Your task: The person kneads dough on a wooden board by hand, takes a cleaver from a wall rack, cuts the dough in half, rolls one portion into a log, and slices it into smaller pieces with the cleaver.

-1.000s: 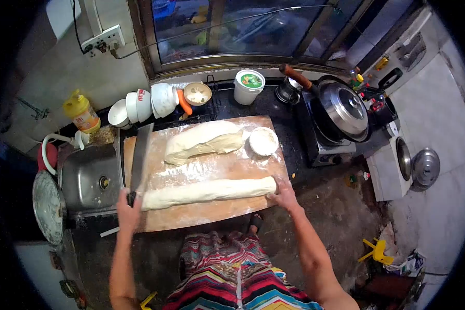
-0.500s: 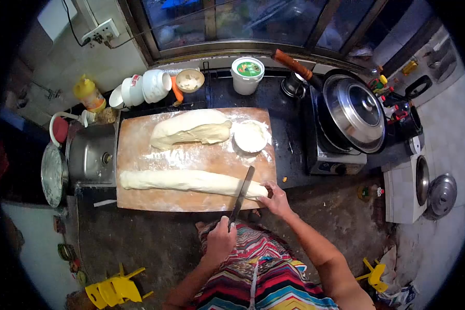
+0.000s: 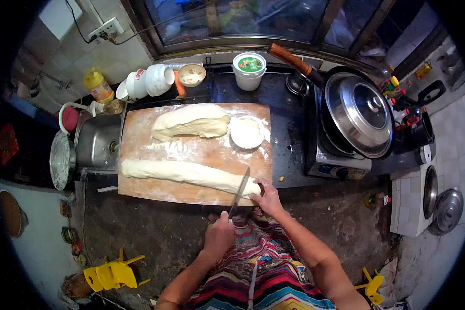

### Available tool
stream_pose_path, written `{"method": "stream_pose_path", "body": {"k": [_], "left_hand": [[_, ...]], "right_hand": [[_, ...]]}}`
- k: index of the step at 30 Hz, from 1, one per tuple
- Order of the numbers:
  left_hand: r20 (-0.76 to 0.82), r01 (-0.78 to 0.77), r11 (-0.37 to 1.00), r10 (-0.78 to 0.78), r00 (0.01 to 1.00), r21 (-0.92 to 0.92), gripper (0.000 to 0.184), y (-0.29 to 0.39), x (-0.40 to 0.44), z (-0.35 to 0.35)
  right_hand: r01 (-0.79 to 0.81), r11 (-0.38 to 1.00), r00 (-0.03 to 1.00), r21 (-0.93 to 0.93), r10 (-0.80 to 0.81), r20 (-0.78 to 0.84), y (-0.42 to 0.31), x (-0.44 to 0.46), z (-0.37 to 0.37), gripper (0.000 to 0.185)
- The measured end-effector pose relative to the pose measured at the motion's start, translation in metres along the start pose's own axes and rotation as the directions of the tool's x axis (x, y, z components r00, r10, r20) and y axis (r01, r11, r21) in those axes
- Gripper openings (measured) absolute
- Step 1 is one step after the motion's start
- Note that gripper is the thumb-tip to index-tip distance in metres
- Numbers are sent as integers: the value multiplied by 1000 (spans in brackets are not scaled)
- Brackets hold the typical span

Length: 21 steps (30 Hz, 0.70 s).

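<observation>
A long rope of pale dough [image 3: 181, 173] lies across the front of a floured wooden board [image 3: 139, 194]. My left hand [image 3: 220, 235] is closed around the handle of a knife [image 3: 241, 190], whose blade crosses the rope close to its right end. Whether the edge has cut into the dough cannot be seen. Thumb and fingers of my right hand [image 3: 268, 199] grip the rope's right tip, just beside the blade. Farther back on the board sit a thick folded slab of dough [image 3: 191, 121] and a white bowl of flour [image 3: 246, 133].
Left of the board is a metal sink [image 3: 95, 142]. Bowls [image 3: 147, 82], a yellow bottle [image 3: 98, 85] and a lidded white tub [image 3: 249, 72] line the back. To the right, a wok with a steel lid [image 3: 359, 113] stands on a stove. Yellow stools [image 3: 113, 274] are on the floor.
The camera view has shifted and turned slightly. The knife has slid a little back toward my body across the dough. My right hand still grips the dough's end.
</observation>
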<state>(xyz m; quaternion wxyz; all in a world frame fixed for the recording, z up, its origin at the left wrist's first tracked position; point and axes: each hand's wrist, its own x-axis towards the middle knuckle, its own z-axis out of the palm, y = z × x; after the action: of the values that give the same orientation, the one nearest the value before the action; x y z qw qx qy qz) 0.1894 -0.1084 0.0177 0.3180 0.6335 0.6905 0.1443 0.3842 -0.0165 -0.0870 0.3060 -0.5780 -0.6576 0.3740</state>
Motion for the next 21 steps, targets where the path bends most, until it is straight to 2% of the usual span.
{"method": "stream_pose_path", "body": {"k": [2,3,5,6,7,8,10,11,12,14,15,18,21], "left_hand": [[-26,-137,989,138,990,59,21,-12,17,30],[-15,-58,997,59,998,45,22,-12,21,42],[1,82,996,-82,997,25,23,-7,38,53],[27,100,995,-100,995,15,24,-9,41,49],[48,128,992,-128,991,-2,25,-10,42,46],[64,156,988,-154,986,-22,26,-10,44,42],[-62,74,997,-75,995,-21,19,-12,31,32],[-105,64,998,-64,992,-4,19,-8,20,20],[-146,56,998,-53,988,16,19,-5,12,9],[-126,170,984,-162,979,55,19,-1,6,-8],[-116,229,971,-220,969,68,19,0,4,-11],[-91,204,975,-196,976,90,33,-8,5,-12],[-6,256,962,-256,967,97,34,-8,6,-13]], "right_hand": [[-37,999,998,19,38,-57,0,-2,2,45],[-50,998,995,28,52,-84,-1,-2,2,44],[-238,964,970,115,242,-18,-7,2,-6,41],[-340,928,940,154,340,25,-8,-2,-10,40],[-338,911,940,236,341,30,8,0,-11,36],[-304,928,950,216,312,-3,13,7,-17,37],[-236,954,965,186,253,-74,15,29,-24,40],[-131,991,990,14,132,-50,-15,37,-41,46],[-79,995,997,-63,78,-20,-11,42,-39,48],[37,976,998,-213,-27,50,-7,51,-39,51],[3,986,999,-164,4,43,-7,51,-37,46],[50,936,988,-349,-98,-122,-36,39,-44,41],[103,983,992,-150,-89,92,-35,27,-37,41]]}}
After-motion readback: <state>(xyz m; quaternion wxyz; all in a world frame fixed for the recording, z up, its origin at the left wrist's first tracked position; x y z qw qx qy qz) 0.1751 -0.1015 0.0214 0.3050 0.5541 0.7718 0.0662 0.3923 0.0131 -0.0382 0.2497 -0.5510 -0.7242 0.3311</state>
